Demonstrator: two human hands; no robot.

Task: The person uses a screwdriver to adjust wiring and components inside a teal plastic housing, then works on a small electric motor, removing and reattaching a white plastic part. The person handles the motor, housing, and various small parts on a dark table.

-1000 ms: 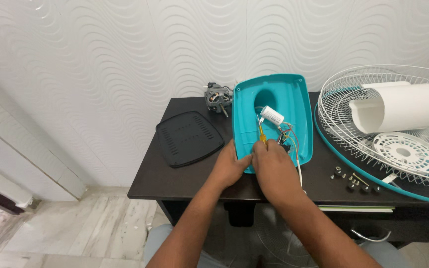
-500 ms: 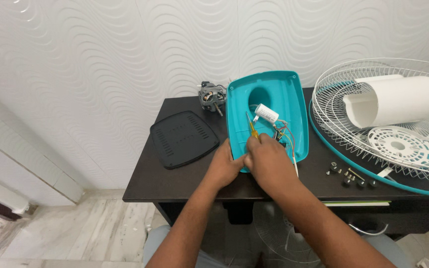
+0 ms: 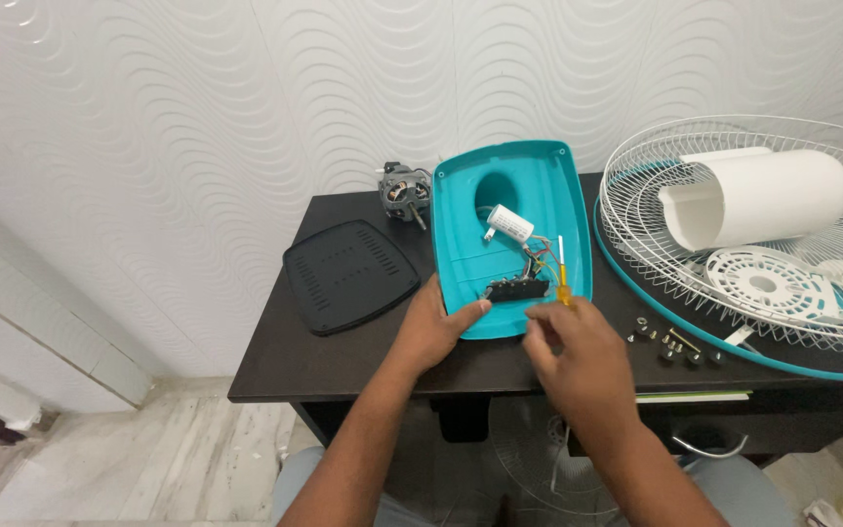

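Pointing up and away, the yellow screwdriver [image 3: 560, 273] stands in the right hand's [image 3: 578, 346] closed grip over the teal housing [image 3: 524, 239].
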